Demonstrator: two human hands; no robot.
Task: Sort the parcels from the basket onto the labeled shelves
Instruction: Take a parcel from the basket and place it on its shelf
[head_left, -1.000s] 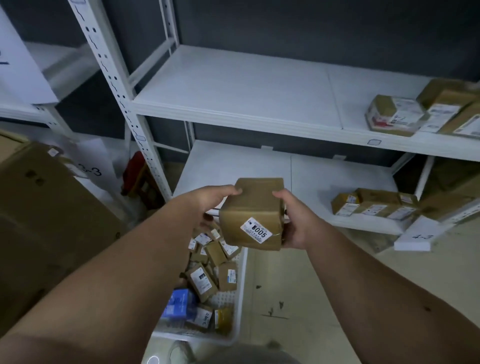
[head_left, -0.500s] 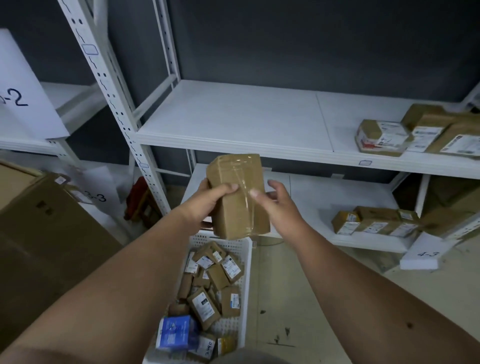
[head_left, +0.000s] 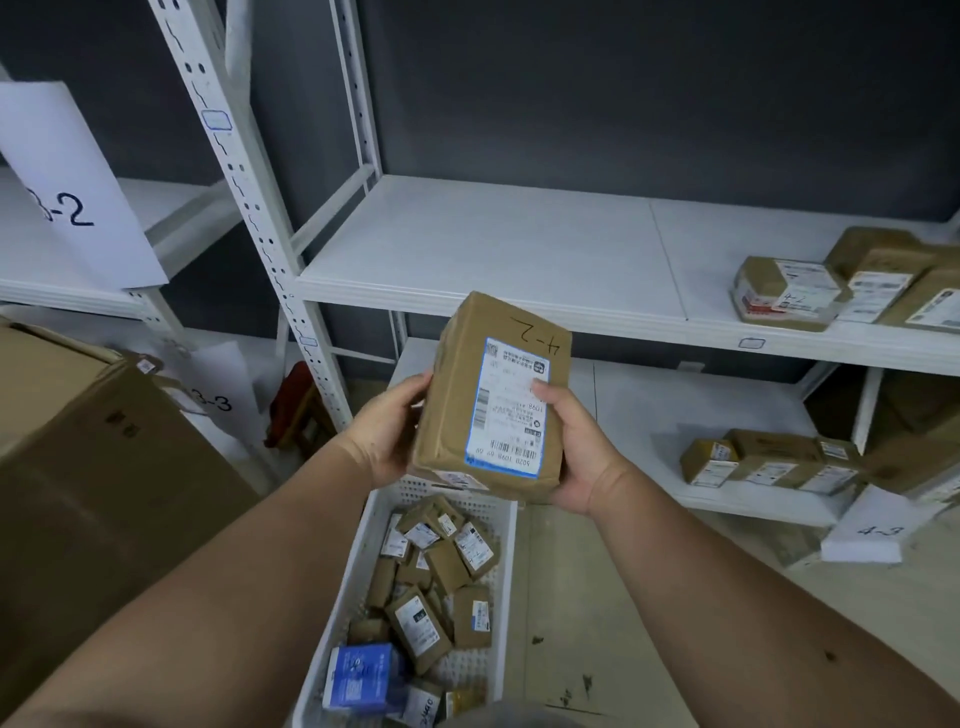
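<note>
Held parcel (head_left: 493, 400) marked 4-2 in both hands (head_left: 387, 434), several shelved (head_left: 784, 293), many left in basket (head_left: 506, 525).

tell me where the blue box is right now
In the head view, the blue box lies in the white basket's near left corner, beside small brown parcels.

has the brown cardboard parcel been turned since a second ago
Yes: the brown cardboard parcel now shows its white shipping label and handwritten 4-2, raised against the white shelf edge.
</note>
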